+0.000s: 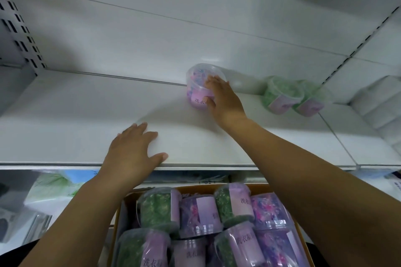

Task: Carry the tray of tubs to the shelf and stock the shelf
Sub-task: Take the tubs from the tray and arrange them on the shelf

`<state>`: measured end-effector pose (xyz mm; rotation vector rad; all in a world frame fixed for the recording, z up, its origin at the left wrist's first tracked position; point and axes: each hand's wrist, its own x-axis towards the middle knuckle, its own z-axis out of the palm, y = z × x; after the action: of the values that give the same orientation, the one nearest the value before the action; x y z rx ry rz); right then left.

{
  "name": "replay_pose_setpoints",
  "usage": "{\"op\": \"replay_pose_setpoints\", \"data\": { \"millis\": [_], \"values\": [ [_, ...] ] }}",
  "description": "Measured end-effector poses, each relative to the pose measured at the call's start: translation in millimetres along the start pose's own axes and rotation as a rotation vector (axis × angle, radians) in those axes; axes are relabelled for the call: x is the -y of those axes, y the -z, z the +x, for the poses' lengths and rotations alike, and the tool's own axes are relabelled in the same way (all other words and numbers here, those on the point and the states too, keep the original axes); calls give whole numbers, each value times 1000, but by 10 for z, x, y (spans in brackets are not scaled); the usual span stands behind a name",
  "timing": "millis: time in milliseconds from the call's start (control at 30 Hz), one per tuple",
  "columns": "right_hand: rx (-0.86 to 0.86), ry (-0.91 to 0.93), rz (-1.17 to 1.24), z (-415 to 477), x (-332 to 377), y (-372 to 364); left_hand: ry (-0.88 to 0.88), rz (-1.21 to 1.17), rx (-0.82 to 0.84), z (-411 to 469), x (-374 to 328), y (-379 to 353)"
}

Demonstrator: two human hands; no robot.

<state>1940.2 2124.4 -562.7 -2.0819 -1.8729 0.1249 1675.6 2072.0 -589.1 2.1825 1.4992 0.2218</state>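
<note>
**Q:** While the right grip (223, 102) is stretched toward the back of the shelf (65, 125), what do I read it as holding?

**A:** I read it as clamped on the pink tub (196, 84). Fingers lie over the clear lid edge and the thumb presses the lilac label. The tub sits deep on the shelf, close to the back panel and tilted toward me. From my feed I cannot tell whether its base lies flat.

**Q:** And the left grip (134, 149)?

**A:** Apart and holding nothing. Its fingers are spread flat on the front part of the shelf, with the thumb at the front edge.

**Q:** Where is the rest of the stock?

**A:** Two green tubs (280, 95) stand side by side, touching, to the right of the pink tub and apart from it. The tray (118, 223), a brown cardboard box, sits below the shelf edge between my forearms. Its packed tubs (158, 208) lie on their sides, some with green contents and some pink, with lilac labels showing.

**Q:** Anything else in frame?

**A:** White wrapped packs (377, 110) fill the next bay on the right. Blurred pale packages (54, 186) show on the level beneath.
</note>
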Motion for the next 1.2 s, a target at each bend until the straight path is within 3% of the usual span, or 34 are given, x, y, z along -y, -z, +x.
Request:
{"op": "replay_pose_setpoints", "data": {
  "millis": [233,467,600,700,900,1067,1200],
  "values": [
    [-15,17,38,91,-46,20,5,-3,-14,12,-6,-15],
    [114,21,-133,-21,17,318,-8,-5,-20,-26,17,-5],
    [-142,90,82,-686,133,329,-62,-30,-42,-114,-11,-38],
    [-178,93,209,-1360,243,234,-112,30,-13,-207,-33,-132],
    [121,-61,287,-2362,146,-201,-110,193,-3,-405,75,-267],
    [459,11,53,-2525,-25,-481,-138,241,-13,-565,295,-287],
    [497,25,-31,-2490,-14,-565,-182,264,-87,-635,381,-309]
  ]
}}
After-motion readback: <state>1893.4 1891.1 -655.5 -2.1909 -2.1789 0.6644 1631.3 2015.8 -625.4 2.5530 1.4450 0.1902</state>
